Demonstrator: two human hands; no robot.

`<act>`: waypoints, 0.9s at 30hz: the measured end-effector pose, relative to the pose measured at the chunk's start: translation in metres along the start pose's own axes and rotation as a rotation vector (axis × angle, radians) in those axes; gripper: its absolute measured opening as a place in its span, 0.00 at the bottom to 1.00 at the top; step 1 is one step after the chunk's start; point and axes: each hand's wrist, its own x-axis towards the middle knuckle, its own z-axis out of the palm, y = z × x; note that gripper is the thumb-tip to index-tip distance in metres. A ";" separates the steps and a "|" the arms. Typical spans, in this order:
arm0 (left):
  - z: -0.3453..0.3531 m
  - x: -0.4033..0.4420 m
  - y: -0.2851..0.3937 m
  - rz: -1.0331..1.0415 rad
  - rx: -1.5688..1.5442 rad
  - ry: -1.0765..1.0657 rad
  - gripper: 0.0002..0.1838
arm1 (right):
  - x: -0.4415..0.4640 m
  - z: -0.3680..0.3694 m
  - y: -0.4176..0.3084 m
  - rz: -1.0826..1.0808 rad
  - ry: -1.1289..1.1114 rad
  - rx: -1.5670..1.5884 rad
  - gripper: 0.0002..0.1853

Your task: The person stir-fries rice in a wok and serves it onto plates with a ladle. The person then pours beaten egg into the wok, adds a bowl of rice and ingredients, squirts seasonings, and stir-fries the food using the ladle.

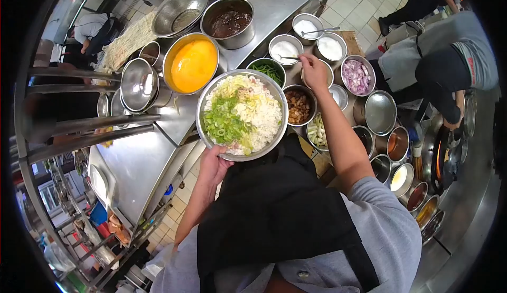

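Observation:
My left hand (pixel 215 165) grips the near-left rim of a large metal bowl (pixel 282 126) that holds white rice, sliced green onion and pale yellow shreds. Up and to the right, my right hand (pixel 312 71) is closed on the handle of a metal spoon (pixel 288 57). The spoon's other end lies over a pot of white powder (pixel 285 49). Two more containers of white powder stand beside it, one (pixel 306 27) with its own spoon. Below my right hand are a pot of brown chunks (pixel 299 106) and a pot of chopped purple onion (pixel 357 75).
Yellow liquid fills a pot (pixel 193 62) left of the bowl, near a pot of dark sauce (pixel 228 21). Empty metal bowls (pixel 138 84) stand farther left. A co-worker (pixel 449 66) is at a wok (pixel 438 156) on the right, with several sauce pots nearby. Metal rails (pixel 95 142) cross the left side.

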 end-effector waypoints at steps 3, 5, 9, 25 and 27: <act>0.005 0.008 0.005 0.018 0.007 -0.028 0.22 | 0.009 -0.009 0.022 0.204 0.048 0.249 0.14; 0.012 0.017 0.012 0.029 0.029 -0.039 0.21 | 0.011 -0.018 0.016 0.431 0.062 0.463 0.12; 0.032 0.034 0.021 0.083 0.075 -0.037 0.18 | 0.003 -0.057 -0.038 0.444 0.040 0.696 0.11; 0.053 0.062 0.026 0.041 0.046 -0.082 0.18 | 0.074 -0.076 -0.007 0.030 0.335 0.161 0.13; 0.047 0.053 0.024 0.041 0.042 -0.108 0.18 | 0.081 -0.064 -0.006 -0.042 0.459 -0.070 0.13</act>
